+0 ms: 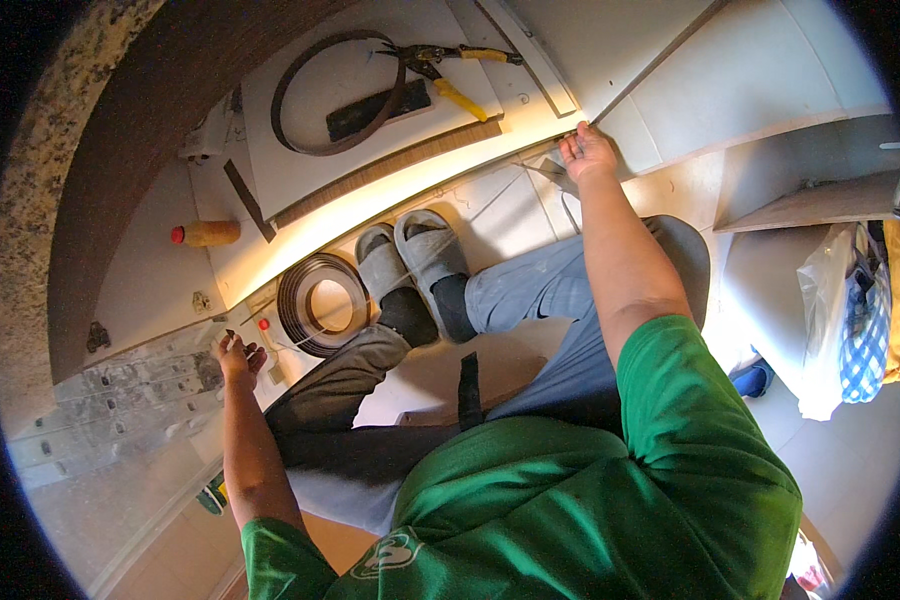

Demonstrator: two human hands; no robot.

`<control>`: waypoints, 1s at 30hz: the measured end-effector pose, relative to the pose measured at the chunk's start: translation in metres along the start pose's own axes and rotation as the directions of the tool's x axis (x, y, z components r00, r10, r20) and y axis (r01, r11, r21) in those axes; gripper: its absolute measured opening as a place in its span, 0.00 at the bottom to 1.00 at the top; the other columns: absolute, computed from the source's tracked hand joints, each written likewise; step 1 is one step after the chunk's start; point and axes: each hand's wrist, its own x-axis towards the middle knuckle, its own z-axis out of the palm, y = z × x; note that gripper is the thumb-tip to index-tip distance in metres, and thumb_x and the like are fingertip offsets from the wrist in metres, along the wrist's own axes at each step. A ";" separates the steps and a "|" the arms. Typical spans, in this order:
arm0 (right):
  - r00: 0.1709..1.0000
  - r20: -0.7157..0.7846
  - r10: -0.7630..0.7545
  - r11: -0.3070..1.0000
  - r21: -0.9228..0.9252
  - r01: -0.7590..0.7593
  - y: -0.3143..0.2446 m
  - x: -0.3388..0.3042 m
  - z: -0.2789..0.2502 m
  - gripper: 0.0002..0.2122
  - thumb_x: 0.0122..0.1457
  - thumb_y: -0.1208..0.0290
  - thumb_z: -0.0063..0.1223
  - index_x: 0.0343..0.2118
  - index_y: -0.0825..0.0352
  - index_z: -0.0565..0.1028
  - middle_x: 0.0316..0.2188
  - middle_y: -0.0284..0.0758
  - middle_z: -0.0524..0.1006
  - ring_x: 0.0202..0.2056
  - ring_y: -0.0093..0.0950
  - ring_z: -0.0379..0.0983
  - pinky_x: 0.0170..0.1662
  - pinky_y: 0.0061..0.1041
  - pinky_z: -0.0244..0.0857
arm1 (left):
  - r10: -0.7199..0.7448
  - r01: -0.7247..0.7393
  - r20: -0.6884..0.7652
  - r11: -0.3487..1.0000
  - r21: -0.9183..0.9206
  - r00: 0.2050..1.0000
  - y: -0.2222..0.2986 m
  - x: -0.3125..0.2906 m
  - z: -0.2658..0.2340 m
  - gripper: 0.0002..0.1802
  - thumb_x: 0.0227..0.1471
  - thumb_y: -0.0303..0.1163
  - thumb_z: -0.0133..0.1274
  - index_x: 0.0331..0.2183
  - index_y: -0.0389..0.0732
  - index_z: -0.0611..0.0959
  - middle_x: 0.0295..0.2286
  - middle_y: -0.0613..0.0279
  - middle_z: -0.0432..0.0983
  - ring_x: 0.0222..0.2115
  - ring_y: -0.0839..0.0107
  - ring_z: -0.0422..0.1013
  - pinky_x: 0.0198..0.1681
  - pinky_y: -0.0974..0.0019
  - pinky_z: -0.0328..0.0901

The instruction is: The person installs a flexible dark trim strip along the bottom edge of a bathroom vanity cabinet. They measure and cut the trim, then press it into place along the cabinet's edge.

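Note:
My left hand [238, 360] is raised beside the cabinet's lower left corner, fingers curled in a pinch. A small dark tip shows above them, too small to name. At the right end of the cabinet's front edge [450, 183] is my right hand [590, 158], palm turned up, fingers stretched out and touching the corner. Inside the cabinet, a dark strip loop [282, 100] and yellow-handled snips [438, 68] lie on a white panel [270, 165] with a black block [375, 112]. A coiled brown edging roll [290, 305] stands near my feet.
A bottle [210, 234] with a red cap lies inside the cabinet at left. My grey slippers [432, 245] are close to its front edge. Clear plastic sheeting [120, 420] hangs at the left. Bags [860, 320] hang at the right, below an open shelf [820, 200].

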 end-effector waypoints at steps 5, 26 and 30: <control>0.999 0.013 -0.042 0.999 0.007 0.042 0.003 0.001 -0.002 0.24 0.59 0.76 0.54 0.58 0.60 0.63 0.49 0.32 0.73 0.53 0.33 0.64 0.56 0.34 0.56 | 0.001 -0.002 0.019 1.000 0.023 1.000 0.002 -0.006 0.007 0.21 0.60 0.41 0.49 0.52 0.50 0.63 0.33 0.52 0.71 0.28 0.58 0.73 0.26 0.57 0.73; 0.990 -0.067 -0.126 0.991 -0.057 0.123 0.005 -0.009 0.006 0.21 0.57 0.77 0.58 0.53 0.63 0.67 0.41 0.33 0.76 0.40 0.29 0.69 0.45 0.31 0.64 | 0.003 -0.004 -0.016 0.999 -0.038 1.000 0.004 -0.011 0.007 0.23 0.60 0.41 0.49 0.53 0.47 0.64 0.31 0.54 0.72 0.25 0.59 0.72 0.27 0.59 0.73; 0.981 -0.110 -0.161 0.986 -0.058 0.155 0.008 -0.006 0.009 0.17 0.57 0.77 0.57 0.49 0.63 0.70 0.36 0.31 0.78 0.33 0.24 0.67 0.39 0.28 0.64 | 0.020 -0.019 0.037 0.999 -0.038 0.999 0.002 -0.012 0.003 0.23 0.60 0.40 0.50 0.53 0.46 0.64 0.32 0.53 0.72 0.25 0.58 0.73 0.26 0.58 0.73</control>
